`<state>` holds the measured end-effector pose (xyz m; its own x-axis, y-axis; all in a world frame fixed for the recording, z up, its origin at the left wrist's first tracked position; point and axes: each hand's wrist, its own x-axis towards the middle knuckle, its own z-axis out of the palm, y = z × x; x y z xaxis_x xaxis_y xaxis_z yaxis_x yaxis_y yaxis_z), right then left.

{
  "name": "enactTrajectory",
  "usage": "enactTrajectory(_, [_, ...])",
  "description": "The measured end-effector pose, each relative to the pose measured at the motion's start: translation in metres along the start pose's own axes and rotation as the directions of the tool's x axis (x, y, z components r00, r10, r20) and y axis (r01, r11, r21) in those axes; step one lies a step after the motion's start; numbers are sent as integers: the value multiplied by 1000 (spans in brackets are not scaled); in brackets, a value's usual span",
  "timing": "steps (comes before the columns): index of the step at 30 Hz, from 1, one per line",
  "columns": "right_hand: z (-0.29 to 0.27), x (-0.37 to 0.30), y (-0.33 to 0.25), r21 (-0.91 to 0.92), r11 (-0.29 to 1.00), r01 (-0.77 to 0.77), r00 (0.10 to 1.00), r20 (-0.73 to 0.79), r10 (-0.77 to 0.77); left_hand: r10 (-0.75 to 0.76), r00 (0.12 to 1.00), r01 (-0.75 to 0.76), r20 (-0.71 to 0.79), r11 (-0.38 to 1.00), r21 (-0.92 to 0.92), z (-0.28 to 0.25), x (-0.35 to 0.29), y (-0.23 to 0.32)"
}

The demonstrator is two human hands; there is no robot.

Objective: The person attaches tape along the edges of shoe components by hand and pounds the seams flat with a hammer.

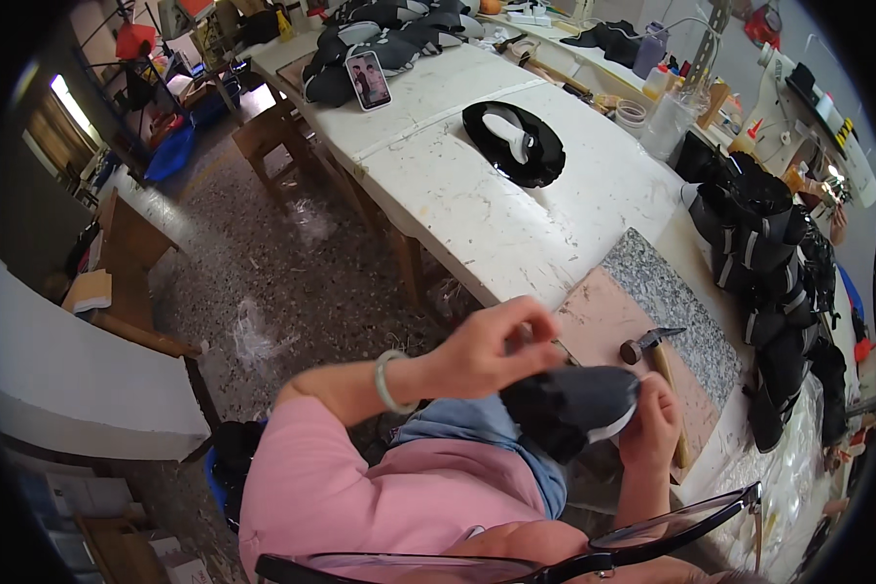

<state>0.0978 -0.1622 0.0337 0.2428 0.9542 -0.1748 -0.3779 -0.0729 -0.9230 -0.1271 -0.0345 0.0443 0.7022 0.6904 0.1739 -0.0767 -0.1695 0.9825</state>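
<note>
The upper [555, 404] is held left of and nearer the wearer than the hammer [662, 365]. The right hand [650, 428], at the hammer's near side, is clamped on the upper's edge. The left hand [501, 346], left of the hammer, is curled beside the upper; its grip cannot be determined. The board [592, 311] lies beneath the hammer.

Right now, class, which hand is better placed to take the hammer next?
Probably the right hand: it is close beside the hammer, though it would need to release the dark piece. The left hand is farther away.
</note>
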Motion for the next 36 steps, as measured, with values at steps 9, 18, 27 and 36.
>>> enactTrajectory(9, [55,1,39,-76,946,314,944,130,-303,-49,996,11,-70,887,-462,25,-50,-13])
enactTrajectory(18, [53,5,35,148,983,108,926,344,-154,-168,985,133,31,638,-759,13,-47,-15])
enactTrajectory(27, [50,11,32,108,993,-56,901,434,3,-179,984,109,-8,636,-764,5,-47,-19])
enactTrajectory(36, [41,16,40,167,977,-132,871,490,34,-224,974,149,2,639,-755,8,-51,-21])
